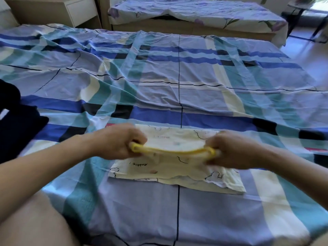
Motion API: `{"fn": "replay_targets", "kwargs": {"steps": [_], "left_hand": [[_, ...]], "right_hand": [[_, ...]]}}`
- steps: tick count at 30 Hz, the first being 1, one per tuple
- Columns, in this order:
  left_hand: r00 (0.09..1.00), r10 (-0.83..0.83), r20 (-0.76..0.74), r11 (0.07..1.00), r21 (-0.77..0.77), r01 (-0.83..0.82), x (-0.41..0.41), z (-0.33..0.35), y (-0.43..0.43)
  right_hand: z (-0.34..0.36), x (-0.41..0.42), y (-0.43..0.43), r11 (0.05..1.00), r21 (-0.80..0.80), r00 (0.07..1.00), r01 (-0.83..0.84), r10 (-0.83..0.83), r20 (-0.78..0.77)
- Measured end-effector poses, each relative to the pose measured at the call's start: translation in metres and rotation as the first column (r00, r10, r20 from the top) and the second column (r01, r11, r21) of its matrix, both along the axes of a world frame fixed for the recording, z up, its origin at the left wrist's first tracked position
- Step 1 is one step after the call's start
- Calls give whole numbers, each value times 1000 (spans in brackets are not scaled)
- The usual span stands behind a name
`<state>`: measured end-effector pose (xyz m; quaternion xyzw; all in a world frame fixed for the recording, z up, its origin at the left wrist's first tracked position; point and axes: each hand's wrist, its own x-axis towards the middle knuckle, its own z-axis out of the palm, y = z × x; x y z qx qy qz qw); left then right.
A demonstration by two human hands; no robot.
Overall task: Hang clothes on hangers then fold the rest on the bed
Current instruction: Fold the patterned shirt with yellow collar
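A small cream garment (170,167) with yellow trim and black line drawings lies partly folded on the blue plaid bed (177,77). My left hand (117,142) grips the yellow-edged fold at its left end. My right hand (232,150) grips the same fold at its right end. Between the hands the yellow edge is lifted a little above the lower layer, which lies flat on the sheet. Both hands are blurred.
A dark navy garment (16,121) lies heaped at the bed's left edge. A second bed with a floral sheet (195,13) stands behind, beside a wooden nightstand (53,11). A dark chair frame (305,16) stands at the far right on the floor.
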<state>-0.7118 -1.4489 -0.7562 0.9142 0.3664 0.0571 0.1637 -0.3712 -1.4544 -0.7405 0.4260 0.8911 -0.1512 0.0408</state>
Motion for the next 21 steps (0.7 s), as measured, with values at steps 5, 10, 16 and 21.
{"fn": "replay_targets", "kwargs": {"steps": [5, 10, 16, 21], "left_hand": [[960, -74, -271, 953, -301, -11, 7, -7, -12], [985, 162, -61, 986, -15, -163, 13, -3, 11], [998, 23, -63, 990, 141, -14, 47, -20, 1], [932, -3, -363, 1000, 3, 4, 70, -51, -26]], "right_hand": [[-11, 3, -9, 956, -291, 944, -30, 122, 305], [-3, -2, 23, 990, 45, 991, 131, -129, -36], [-25, 10, 40, 858, -104, 864, 503, -499, 69], [-26, 16, 38, 670, -413, 720, 617, -693, -47]]}}
